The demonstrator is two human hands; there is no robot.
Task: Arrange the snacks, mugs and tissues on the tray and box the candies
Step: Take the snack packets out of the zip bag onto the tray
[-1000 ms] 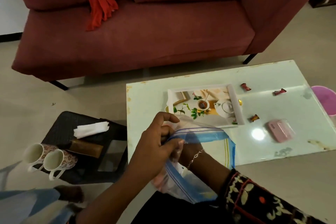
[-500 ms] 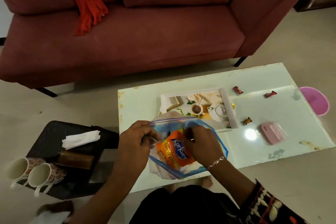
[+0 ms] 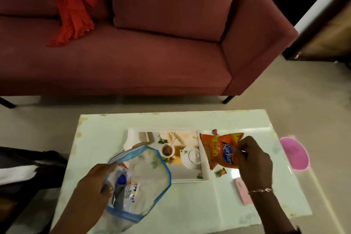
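Our left hand [image 3: 95,186] grips a clear, crinkled zip bag [image 3: 140,180] with blue edging; our right hand [image 3: 253,159] pinches a glossy orange snack packet [image 3: 220,150] above the rectangular printed tray [image 3: 204,173].

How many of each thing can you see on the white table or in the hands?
Snack packets: 2, an orange packet and one in the zip bag
Zip bags: 1
Trays: 1
Wrapped candies: 2
Pink boxes: 1
Total: 7
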